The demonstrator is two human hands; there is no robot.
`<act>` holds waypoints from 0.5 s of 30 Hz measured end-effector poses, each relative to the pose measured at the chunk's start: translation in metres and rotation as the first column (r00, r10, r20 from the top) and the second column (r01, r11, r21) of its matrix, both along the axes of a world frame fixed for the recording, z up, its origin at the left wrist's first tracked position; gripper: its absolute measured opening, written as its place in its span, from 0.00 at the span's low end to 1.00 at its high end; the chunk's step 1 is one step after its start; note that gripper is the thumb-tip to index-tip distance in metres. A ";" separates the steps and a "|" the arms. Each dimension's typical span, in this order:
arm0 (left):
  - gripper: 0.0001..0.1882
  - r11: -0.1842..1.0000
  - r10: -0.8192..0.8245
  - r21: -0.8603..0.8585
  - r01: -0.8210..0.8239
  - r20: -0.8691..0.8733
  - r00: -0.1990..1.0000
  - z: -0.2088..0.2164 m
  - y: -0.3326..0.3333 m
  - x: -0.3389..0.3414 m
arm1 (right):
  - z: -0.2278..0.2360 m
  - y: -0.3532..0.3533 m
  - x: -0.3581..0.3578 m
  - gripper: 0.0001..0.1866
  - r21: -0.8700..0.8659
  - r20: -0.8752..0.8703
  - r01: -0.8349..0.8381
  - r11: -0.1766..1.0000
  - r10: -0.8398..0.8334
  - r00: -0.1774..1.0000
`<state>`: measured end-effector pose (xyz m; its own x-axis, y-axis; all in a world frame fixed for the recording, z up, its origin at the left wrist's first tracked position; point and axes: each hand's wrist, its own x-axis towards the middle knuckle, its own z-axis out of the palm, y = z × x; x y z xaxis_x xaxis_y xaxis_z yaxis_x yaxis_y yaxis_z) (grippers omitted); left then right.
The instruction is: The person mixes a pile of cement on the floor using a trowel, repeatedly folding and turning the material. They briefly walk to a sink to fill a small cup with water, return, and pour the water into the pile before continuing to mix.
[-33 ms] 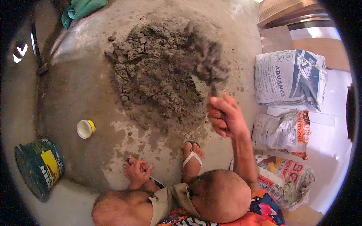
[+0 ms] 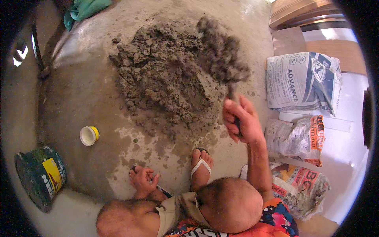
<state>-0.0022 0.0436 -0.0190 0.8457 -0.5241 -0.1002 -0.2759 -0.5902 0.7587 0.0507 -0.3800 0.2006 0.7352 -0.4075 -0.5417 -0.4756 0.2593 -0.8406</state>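
My right hand [image 2: 244, 119] is closed round the dark handle of a trowel [image 2: 231, 91], whose blade is hidden under a blurred load of wet grey mortar [image 2: 223, 55]. The load is at the right side of a broad, lumpy mortar heap [image 2: 160, 71] on the concrete floor. A smoother, scraped slope faces the trowel. Down by my left foot, my left hand [image 2: 143, 177] hangs in front of the left knee, its fingers loosely bent and apart. Nothing shows in it.
A small white tub [image 2: 89, 136] and a dark green bucket [image 2: 41, 177] are at the left. Along the right lie a large cement bag [image 2: 302, 81] and two crumpled bags [image 2: 294, 138]. Green cloth [image 2: 87, 8] lies at the far left. My sandalled right foot [image 2: 201, 168] is near the heap.
My right hand has moved slightly right with the trowel, carrying its mortar load away from the heap's middle. More of the scraped slope shows. My left hand stays almost in place.
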 end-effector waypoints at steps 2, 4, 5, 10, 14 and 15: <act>0.17 1.000 -0.020 -0.001 0.020 0.015 1.000 -0.002 -0.004 0.005 | 0.001 -0.011 0.002 0.11 -0.578 -0.053 -0.087 0.811 0.069 0.996; 0.18 0.999 -0.039 -0.003 0.039 0.021 0.999 0.005 -0.014 0.010 | -0.015 -0.019 0.003 0.10 -0.909 -0.177 -0.190 0.370 0.069 0.982; 0.18 0.999 -0.050 0.002 0.050 0.027 0.998 0.008 -0.019 0.013 | -0.037 -0.024 -0.001 0.10 -0.962 -0.239 -0.244 0.121 0.059 0.969; 0.17 1.000 -0.017 0.021 0.018 -0.033 0.999 -0.012 0.000 -0.001 | -0.163 0.021 -0.038 0.11 -0.708 -0.630 -0.584 0.398 0.019 0.776; 0.18 0.997 -0.071 0.044 0.067 0.080 0.994 -0.009 -0.008 0.006 | -0.133 0.027 -0.100 0.16 -0.691 -0.516 -0.494 0.528 0.118 0.848; 0.18 0.996 -0.070 0.056 0.065 0.094 0.993 -0.006 -0.009 0.010 | -0.112 0.024 -0.113 0.17 -0.701 -0.461 -0.453 0.550 0.135 0.877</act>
